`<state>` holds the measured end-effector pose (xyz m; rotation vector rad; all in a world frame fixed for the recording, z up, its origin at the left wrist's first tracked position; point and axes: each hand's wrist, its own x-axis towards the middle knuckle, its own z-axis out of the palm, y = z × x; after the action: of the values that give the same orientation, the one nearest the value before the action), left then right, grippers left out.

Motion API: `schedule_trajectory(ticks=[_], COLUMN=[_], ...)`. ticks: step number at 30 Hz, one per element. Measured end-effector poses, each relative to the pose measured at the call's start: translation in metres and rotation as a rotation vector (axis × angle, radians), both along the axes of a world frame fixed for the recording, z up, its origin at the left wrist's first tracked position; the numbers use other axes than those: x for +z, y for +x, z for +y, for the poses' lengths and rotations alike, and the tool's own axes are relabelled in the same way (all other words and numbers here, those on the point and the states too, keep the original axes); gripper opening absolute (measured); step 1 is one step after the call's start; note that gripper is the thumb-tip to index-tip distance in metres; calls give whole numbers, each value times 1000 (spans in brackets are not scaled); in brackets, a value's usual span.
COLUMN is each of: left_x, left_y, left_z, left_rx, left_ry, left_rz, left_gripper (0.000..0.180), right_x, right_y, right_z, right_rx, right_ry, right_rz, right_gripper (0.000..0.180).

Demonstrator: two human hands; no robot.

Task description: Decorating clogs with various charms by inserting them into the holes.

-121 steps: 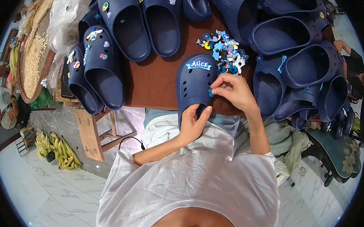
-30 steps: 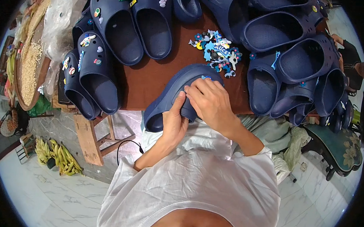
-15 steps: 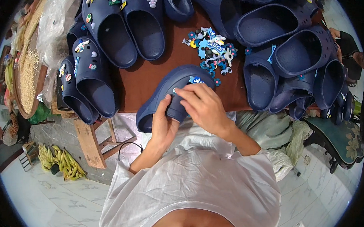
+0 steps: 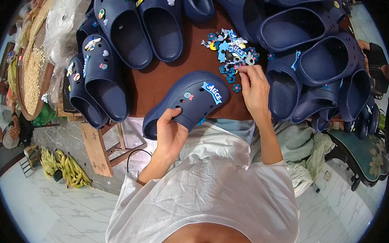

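A navy clog [image 4: 193,95] is tilted in front of me, held by my left hand [image 4: 170,129], with the thumb on top and the other fingers hidden inside or under it. On its upper sit a blue ribbon-shaped charm [image 4: 213,92] and a round swirl candy charm [image 4: 188,96]; several holes are bare. A bit of blue shows at its lower edge. My right hand [image 4: 254,87] reaches over the pile of shoe charms [image 4: 233,53], its fingertips closed at the near right edge around a small pinkish charm, mostly hidden.
Decorated navy clogs [image 4: 120,27] stand at the left of the brown tabletop [image 4: 197,48]; several more clogs [image 4: 323,60] are heaped at the right. A wooden stool [image 4: 97,147], bananas [image 4: 71,170] and a tray of pale grains [image 4: 31,84] lie to the left. A patterned chair [image 4: 367,150] stands right.
My right hand has left the clog and moved right and away from me to the charm pile. The swirl candy charm now shows on the clog, still in my left hand.
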<state>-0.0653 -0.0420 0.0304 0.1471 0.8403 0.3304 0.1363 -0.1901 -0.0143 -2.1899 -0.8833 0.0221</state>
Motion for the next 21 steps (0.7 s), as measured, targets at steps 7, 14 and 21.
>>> schedule_trajectory(ticks=[7,14,21], left_x=[6,-3,0], left_y=[2,0,1], left_z=[-3,-10,-9], left_rx=[-74,-117,-129], left_ry=[-13,29,22], left_rz=[17,-9,-18], left_gripper=[39,43,33], right_x=[-3,-3,37], right_y=[24,31,9], right_z=[34,40,31], right_rx=[46,78,90], right_ry=[-133,-127,70], right_rz=[-243,-229,52], right_gripper=[23,23,20])
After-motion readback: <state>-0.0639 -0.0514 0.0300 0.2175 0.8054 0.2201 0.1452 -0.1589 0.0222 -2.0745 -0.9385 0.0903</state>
